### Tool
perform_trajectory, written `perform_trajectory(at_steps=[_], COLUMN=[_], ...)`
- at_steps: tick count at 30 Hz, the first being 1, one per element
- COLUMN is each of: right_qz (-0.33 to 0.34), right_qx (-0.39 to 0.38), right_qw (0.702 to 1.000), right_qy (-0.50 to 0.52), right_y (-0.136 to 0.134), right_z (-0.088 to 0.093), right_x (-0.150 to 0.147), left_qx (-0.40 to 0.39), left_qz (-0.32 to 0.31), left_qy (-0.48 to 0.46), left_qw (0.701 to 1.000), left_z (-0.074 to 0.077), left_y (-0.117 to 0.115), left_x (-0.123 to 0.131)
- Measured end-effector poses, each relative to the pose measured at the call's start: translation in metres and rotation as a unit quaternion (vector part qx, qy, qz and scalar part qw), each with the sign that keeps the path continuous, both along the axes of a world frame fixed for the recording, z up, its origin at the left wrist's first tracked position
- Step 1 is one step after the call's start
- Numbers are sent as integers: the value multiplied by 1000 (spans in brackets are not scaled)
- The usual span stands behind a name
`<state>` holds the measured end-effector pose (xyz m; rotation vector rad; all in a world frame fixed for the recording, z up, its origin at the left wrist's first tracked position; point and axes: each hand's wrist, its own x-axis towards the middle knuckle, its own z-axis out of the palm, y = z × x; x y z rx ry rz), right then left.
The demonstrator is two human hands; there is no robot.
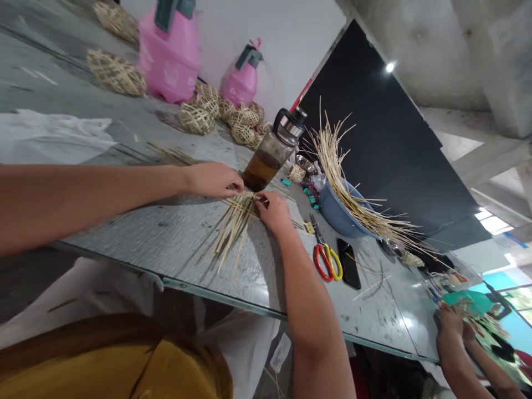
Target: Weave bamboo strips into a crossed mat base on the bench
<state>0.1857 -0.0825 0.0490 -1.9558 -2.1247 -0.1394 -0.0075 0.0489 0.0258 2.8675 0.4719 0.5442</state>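
A flat weave of thin bamboo strips (235,221) lies on the grey table (166,238), its loose ends fanning toward me. My left hand (214,179) presses down on the weave's far edge with fingers curled together. My right hand (274,210) pinches a strip at the weave's right edge, fingers closed on it. The two hands sit a few centimetres apart over the woven part.
A tea bottle (272,152) stands just behind the hands. A blue basin (338,213) holds long strips. Red and yellow scissors (326,257) and a black phone (349,263) lie at the right. Woven balls (197,116) and pink sprayers (170,52) stand behind. Another person's hands (451,327) work at far right.
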Motion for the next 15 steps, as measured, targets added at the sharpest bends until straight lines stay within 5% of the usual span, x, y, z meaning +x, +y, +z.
perform_trajectory(at_steps=[6, 15], right_qz=[52, 45], right_qx=[-24, -51], right_qw=[998, 998], right_qy=[6, -12], right_y=[-6, -4], right_z=[9, 9], right_x=[3, 3], left_qx=[-31, -13], left_qz=[-2, -14], left_qy=[52, 79], left_qw=[998, 997], left_z=[11, 20], left_y=[-2, -5], left_x=[-8, -9])
